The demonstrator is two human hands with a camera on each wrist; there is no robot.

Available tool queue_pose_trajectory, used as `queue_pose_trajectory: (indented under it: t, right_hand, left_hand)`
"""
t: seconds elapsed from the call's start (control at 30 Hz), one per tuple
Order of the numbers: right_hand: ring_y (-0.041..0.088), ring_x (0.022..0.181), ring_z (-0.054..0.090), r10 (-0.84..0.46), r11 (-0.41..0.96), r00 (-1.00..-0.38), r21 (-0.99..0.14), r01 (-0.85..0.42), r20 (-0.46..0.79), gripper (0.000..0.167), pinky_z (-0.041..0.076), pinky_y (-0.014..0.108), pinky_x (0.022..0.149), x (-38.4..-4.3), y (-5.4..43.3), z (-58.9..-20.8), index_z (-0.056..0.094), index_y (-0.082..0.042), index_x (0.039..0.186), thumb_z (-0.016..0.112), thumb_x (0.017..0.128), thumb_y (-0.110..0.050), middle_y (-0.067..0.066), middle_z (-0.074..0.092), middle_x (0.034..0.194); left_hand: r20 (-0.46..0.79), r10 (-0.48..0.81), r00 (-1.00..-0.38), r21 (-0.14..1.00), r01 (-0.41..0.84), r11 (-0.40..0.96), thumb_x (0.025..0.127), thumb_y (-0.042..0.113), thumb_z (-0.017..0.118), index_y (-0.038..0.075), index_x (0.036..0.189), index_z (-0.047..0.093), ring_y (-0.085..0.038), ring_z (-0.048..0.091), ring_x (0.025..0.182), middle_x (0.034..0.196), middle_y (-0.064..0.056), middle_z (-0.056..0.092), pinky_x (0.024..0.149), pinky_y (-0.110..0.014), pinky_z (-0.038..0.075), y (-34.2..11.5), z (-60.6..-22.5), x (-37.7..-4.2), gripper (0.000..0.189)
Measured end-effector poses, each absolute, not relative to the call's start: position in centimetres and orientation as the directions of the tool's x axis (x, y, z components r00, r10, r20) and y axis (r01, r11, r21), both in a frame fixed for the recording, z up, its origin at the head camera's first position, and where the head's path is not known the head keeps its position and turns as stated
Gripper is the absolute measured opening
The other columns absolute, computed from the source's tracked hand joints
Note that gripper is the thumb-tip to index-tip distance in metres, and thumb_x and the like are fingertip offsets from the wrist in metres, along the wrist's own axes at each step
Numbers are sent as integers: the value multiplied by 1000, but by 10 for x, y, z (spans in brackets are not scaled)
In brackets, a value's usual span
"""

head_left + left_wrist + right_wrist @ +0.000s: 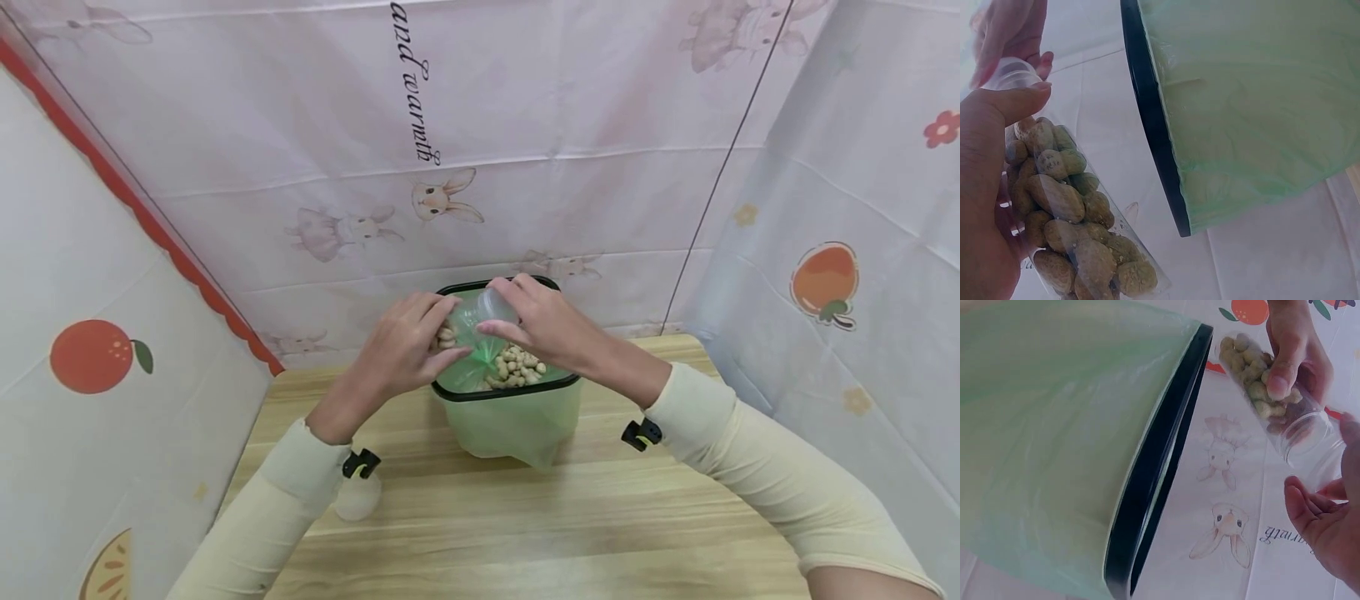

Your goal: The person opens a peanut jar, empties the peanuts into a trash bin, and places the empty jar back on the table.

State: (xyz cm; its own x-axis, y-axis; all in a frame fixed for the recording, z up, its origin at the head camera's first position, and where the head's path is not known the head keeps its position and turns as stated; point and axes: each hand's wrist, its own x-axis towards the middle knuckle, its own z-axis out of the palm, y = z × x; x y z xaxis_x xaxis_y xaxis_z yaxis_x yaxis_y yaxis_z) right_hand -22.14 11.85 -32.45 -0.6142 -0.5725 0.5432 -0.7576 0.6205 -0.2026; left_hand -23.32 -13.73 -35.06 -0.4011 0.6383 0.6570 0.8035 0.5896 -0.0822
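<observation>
My left hand (401,346) grips a clear plastic jar (1091,231) filled with unshelled peanuts, fingers and thumb wrapped round its side. In the right wrist view the jar's mouth (1310,434) points toward my right hand (547,325). That hand pinches a clear round lid (497,307) between thumb and fingers, right at the jar's mouth. Both hands are over a bin (506,396) with a black rim and a light green plastic bag lining it. More peanuts (517,367) show inside the bin, partly behind gathered green film.
A whitish round object (357,497) lies on the wooden table (600,517), partly under my left wrist. Printed cloth hangs at the back (600,108) and both sides, close behind the bin. Small black clips (641,433) sit at both cuffs.
</observation>
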Motion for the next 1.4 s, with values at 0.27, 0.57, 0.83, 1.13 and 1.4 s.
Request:
queue_pose_trajectory:
  t: [0.27,0.57,0.83,1.13,1.4]
  right_hand:
    - [19,67,62,-544,613,-545,-141,-777,638,69,54,31,60,-228,132,-328,69,4,110,48,102,-62,13,71,91]
    - [16,51,55,-498,640,-535,-127,-758,683,88,44,28,46,-229,148,-329,69,-1,94,25,100,-77,6,66,70]
    - [19,56,56,-478,671,-581,-153,-726,659,74,44,29,46,-233,174,-338,68,-3,94,38,100,-70,9,68,73]
    - [19,51,52,-445,716,-518,-58,-696,731,81,39,30,43,-242,202,-355,71,2,104,35,102,-71,12,67,71]
    - [25,56,57,-369,785,-555,-70,-616,746,87,42,36,46,-244,230,-380,72,1,104,30,101,-75,15,70,75]
  left_hand:
    - [651,636,-415,-85,792,604,83,38,87,-2,134,62,-28,63,90,110,-16,68,79,-42,55,-137,-352,-234,69]
    - [675,626,-391,-116,781,613,81,39,88,0,130,63,-26,57,82,99,-12,63,70,-39,51,-138,-353,-236,67]
    - [676,601,-427,-98,756,647,82,38,88,-1,130,63,-29,62,85,105,-15,66,71,-43,55,-148,-359,-238,67]
    - [706,538,-461,-22,745,667,77,34,92,-1,125,64,-33,68,93,108,-17,70,77,-47,58,-159,-366,-240,66]
    - [693,495,-524,37,711,702,76,34,93,1,125,61,-30,66,91,107,-15,69,72,-46,57,-166,-375,-243,67]
